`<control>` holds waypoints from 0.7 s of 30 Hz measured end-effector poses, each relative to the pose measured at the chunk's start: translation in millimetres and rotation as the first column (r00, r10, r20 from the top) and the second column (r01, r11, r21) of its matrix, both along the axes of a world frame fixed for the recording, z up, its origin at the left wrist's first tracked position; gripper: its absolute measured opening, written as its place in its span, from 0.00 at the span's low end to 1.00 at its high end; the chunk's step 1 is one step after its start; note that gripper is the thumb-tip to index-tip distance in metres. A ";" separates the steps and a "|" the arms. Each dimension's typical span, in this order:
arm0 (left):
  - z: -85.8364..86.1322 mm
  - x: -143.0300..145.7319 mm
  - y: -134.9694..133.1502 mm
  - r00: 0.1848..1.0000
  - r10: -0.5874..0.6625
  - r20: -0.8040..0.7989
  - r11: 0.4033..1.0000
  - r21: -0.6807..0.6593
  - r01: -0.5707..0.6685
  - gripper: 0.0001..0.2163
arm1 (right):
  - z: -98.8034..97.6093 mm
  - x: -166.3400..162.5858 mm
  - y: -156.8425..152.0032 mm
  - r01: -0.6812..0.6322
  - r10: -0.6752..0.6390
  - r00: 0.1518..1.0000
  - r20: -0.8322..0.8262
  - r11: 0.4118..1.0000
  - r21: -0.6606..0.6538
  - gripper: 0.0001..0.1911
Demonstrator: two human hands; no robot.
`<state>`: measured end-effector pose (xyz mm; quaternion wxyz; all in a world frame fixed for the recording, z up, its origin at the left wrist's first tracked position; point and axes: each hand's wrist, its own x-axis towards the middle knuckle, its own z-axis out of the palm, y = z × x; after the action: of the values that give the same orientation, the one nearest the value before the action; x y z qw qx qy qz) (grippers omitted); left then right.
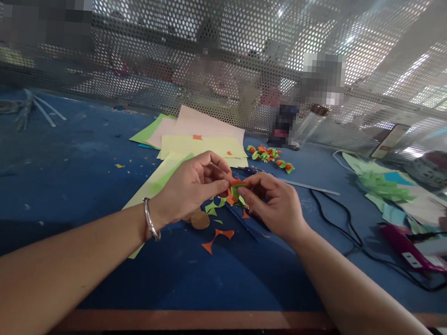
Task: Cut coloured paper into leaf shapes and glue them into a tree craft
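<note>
Orange-and-green paper piece [240, 184]: left hand [195, 183] and right hand [277, 202] pinch opposite ends, apparently for steadiness, beyond the bench [183, 283]'s front edge.

Magenta power strip [399, 243] at right (black cable [361, 245] nearby).

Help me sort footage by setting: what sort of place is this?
Probably a craft workspace: coloured paper sheets and cut orange scraps lie on a scuffed blue table.
</note>
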<state>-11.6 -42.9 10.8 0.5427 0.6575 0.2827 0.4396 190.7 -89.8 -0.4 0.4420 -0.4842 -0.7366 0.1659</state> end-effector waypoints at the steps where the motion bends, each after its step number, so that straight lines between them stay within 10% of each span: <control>1: -0.1 0.4 -0.3 1.000 0.004 0.001 1.000 -0.004 -0.004 0.10 | -0.2 0.0 -0.1 0.000 0.000 1.000 0.001 1.000 0.005 0.07; 21: 0.1 10.9 -14.3 0.996 0.004 0.087 0.915 -0.402 0.032 0.14 | -3.3 -2.2 1.7 0.000 0.000 1.000 -0.017 1.000 0.002 0.07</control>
<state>-0.7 -57.2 10.9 0.6812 0.5142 0.3391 0.3957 188.5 -88.1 -3.8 0.4486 -0.4824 -0.7330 0.1694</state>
